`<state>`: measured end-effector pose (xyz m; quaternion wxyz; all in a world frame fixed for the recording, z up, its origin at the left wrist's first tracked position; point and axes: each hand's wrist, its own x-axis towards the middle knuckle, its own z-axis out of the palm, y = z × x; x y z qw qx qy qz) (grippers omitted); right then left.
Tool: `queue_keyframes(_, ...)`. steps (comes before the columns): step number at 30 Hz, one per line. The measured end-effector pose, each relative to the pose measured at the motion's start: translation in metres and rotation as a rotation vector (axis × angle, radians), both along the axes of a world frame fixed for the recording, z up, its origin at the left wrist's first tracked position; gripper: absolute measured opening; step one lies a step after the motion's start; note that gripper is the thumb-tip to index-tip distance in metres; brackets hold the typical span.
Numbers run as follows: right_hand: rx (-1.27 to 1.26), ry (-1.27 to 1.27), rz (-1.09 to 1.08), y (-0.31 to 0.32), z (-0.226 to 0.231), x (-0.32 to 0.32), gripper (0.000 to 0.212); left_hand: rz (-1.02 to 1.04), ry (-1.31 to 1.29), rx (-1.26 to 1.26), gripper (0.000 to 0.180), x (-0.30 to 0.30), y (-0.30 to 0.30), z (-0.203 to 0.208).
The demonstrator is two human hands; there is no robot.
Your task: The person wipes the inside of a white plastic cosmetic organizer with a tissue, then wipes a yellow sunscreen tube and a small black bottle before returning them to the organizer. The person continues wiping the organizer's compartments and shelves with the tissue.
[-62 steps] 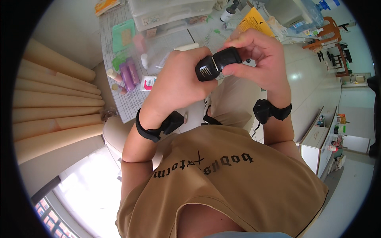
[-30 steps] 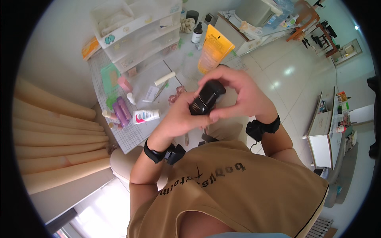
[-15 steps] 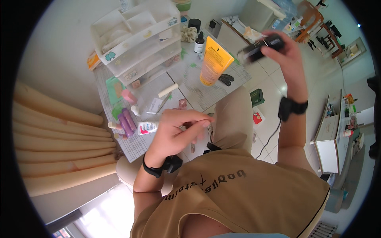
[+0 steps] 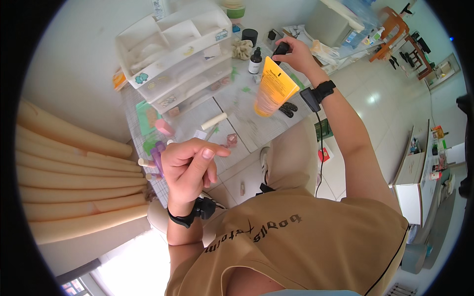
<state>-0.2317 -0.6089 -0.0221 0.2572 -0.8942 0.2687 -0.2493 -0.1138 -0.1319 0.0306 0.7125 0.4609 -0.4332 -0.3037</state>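
My right hand (image 4: 296, 54) grips a black cylindrical container (image 4: 280, 51) at the table's far right edge. Its lower end is hidden behind a yellow squeeze tube (image 4: 276, 86) standing upright on its cap. Left of it stands a dark dropper bottle (image 4: 255, 61) with a white label. My left hand (image 4: 190, 165) is raised above the near edge of the table, fingers loosely curled and thumb laid against them, with nothing visible in it. Closest to it are purple bottles (image 4: 157, 157), partly covered by the hand, a pink sponge (image 4: 164, 127) and a cream-coloured stick (image 4: 214, 121).
A white drawer unit (image 4: 173, 69) fills the table's back left. A scrunchie (image 4: 242, 50) and a black jar (image 4: 250, 36) sit beside it. Black clip-like items (image 4: 288, 109) lie near the right edge. A curtain (image 4: 79, 182) hangs at left. A cable (image 4: 321, 148) trails from my right wrist.
My right hand has moved left and inward with the black container, from over the floor to behind the yellow tube. My left hand has shifted left and closer, its thumb drawn back from the index fingertip.
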Motion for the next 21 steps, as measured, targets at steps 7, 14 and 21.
queue_keyframes(7,0.036,-0.106,0.122,-0.004,-0.014,0.019,0.054,0.048,-0.005,0.037,0.018,0.000,-0.003,-0.001)
queue_keyframes(14,0.102,0.010,0.123,-0.011,-0.002,-0.036,0.067,0.037,-0.054,0.056,0.009,-0.009,-0.008,-0.003)
queue_keyframes(21,0.016,0.097,-0.281,-0.199,-0.001,-0.165,0.058,-0.280,-0.180,0.264,0.012,-0.041,-0.025,-0.008)
